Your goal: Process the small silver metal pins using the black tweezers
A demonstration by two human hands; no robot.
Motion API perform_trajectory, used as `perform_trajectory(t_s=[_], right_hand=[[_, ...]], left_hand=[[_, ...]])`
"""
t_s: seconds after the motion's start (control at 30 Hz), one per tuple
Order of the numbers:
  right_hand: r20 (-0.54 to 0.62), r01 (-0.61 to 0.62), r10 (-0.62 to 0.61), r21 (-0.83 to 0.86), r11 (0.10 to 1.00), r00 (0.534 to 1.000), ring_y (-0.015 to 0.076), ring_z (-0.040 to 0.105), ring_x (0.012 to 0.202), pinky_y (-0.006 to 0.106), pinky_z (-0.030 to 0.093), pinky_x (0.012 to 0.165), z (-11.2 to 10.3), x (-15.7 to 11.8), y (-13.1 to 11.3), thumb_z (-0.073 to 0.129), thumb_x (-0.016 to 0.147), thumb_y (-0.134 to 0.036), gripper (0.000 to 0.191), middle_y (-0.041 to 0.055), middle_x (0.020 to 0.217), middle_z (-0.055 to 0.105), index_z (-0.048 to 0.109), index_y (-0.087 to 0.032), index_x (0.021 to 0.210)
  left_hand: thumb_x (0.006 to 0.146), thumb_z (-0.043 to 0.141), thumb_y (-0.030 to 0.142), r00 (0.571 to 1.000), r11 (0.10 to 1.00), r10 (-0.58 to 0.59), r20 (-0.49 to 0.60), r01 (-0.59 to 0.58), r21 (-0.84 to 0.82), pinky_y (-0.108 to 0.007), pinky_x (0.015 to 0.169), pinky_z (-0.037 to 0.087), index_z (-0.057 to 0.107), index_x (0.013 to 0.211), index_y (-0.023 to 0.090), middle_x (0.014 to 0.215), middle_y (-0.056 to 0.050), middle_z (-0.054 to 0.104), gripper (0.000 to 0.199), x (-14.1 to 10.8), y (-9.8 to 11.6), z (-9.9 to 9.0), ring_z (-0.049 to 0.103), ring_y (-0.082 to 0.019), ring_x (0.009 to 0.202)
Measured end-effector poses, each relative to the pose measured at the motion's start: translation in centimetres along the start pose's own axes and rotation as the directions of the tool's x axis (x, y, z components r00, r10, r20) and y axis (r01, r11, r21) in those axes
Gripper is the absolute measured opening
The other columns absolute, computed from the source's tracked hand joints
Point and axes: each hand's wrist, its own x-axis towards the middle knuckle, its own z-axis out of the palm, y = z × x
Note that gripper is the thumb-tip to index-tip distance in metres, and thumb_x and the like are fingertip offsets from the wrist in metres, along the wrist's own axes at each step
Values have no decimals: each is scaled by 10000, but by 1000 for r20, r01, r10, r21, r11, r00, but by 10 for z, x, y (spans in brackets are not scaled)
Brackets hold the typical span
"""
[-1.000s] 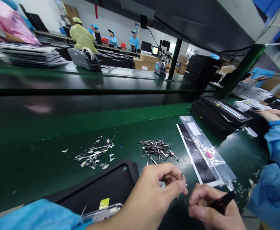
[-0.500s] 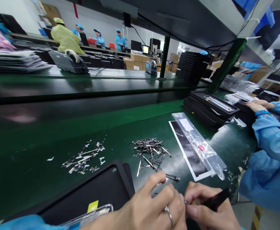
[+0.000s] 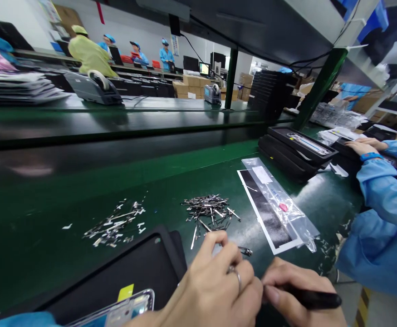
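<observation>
My left hand point(image 3: 215, 281), with a ring on one finger, is closed at the bottom centre; its fingertips are hidden, so what it pinches cannot be made out. Just right of it, nearly touching, my right hand point(image 3: 296, 290) grips a black pen-like tool point(image 3: 317, 299). A pile of thin dark and silver strips point(image 3: 207, 206) lies beyond my left hand, with a small metal-ended piece point(image 3: 245, 251) near its knuckles. At the lower left, a black tray point(image 3: 116, 272) holds a clear-edged frame point(image 3: 126, 311) with a yellow tab point(image 3: 125, 292).
Small scraps point(image 3: 116, 225) lie left of the strips. On the right are a black-and-white sheet point(image 3: 268, 211), a clear plastic bag point(image 3: 283, 200) and stacked black trays point(image 3: 295, 152). A co-worker's blue sleeve point(image 3: 382, 181) is at the right edge. A green post point(image 3: 321, 86) supports the shelf.
The black tool has tilted from slanting upward to nearly level, its rear end lower. My left hand has shifted slightly left and its raised knuckles have risen a little. The whole view has shifted slightly.
</observation>
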Motion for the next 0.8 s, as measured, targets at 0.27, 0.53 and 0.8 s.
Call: perform_trajectory(t_s=[0.27, 0.53, 0.8], right_hand=[[-65, 86, -108, -278, 957, 992, 98, 465, 493, 196, 350, 467, -22, -16, 9, 572, 751, -256, 70, -17, 579, 517, 612, -217, 708], [-511, -138, -25, -278, 951, 859, 142, 501, 710, 210, 396, 620, -84, -20, 36, 537, 791, -383, 218, 3, 752, 564, 584, -196, 691], [-434, -178, 48, -264, 948, 900, 216, 594, 753, 299, 458, 701, -86, -7, 52, 684, 634, -367, 199, 31, 766, 656, 671, -191, 725]], left_hand=[[777, 436, 130, 786, 916, -241, 570, 379, -135, -294, 726, 362, 559, 670, 185, 699, 5, 584, 172, 13, 10, 5, 489, -149, 695], [774, 422, 102, 817, 993, -20, 577, 81, -81, -354, 928, 362, 537, 1011, 139, 1123, -97, 541, 266, 8, 16, 49, 421, -236, 1115], [724, 456, 84, 584, 993, 24, 811, 79, -87, -417, 991, 321, 413, 1180, 137, 1327, -138, 348, 460, -14, -4, 62, 263, -281, 1252]])
